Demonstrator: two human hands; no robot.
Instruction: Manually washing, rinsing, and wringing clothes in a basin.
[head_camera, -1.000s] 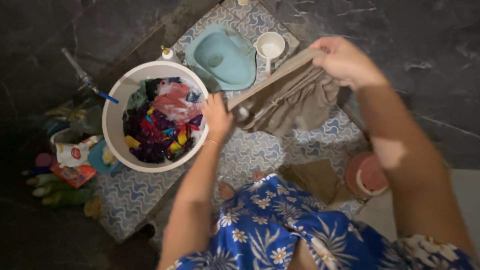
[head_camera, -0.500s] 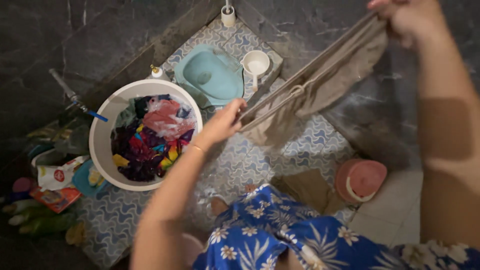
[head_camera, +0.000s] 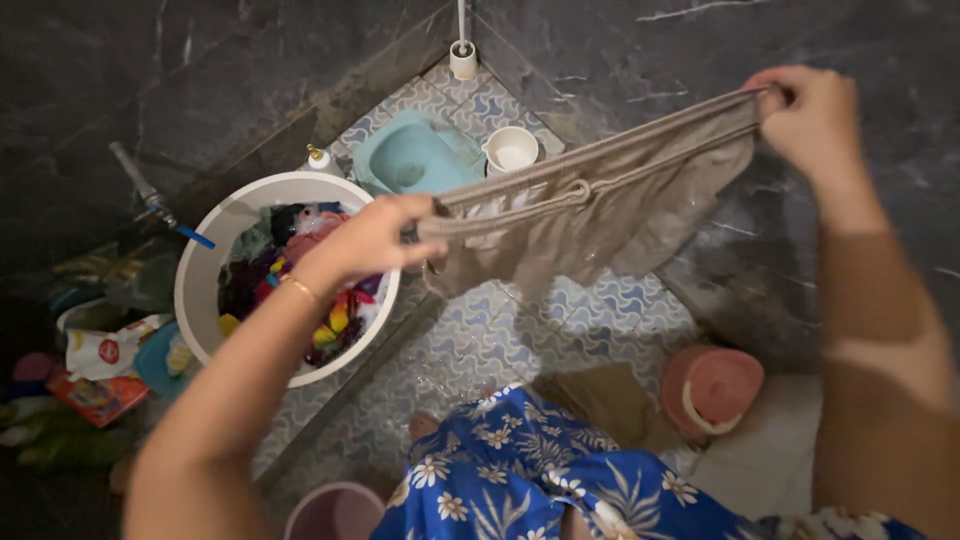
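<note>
Wet shorts (head_camera: 590, 205) stretched by waistband, pinched in left hand (head_camera: 375, 238) and right hand (head_camera: 812, 118); slipping likely, onto wet floor (head_camera: 560, 320).

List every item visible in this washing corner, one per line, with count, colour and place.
Garment: one, beige with a drawstring waistband, stretched in the air between both hands.
Basin: one, white, on the floor at left, filled with mixed coloured laundry.
Squat toilet pan: one, light blue, set in the patterned tile floor at the corner.
Dipper: one, white, beside the pan.
Pump bottle: one, white, behind the basin.
Tap: one, metal with blue handle, on the dark left wall.
Bucket: one, pink, lower right.
Packets and bottles: several, mixed colours, far left floor.
Left hand: grips one waistband end.
Right hand: grips the other end.
</note>
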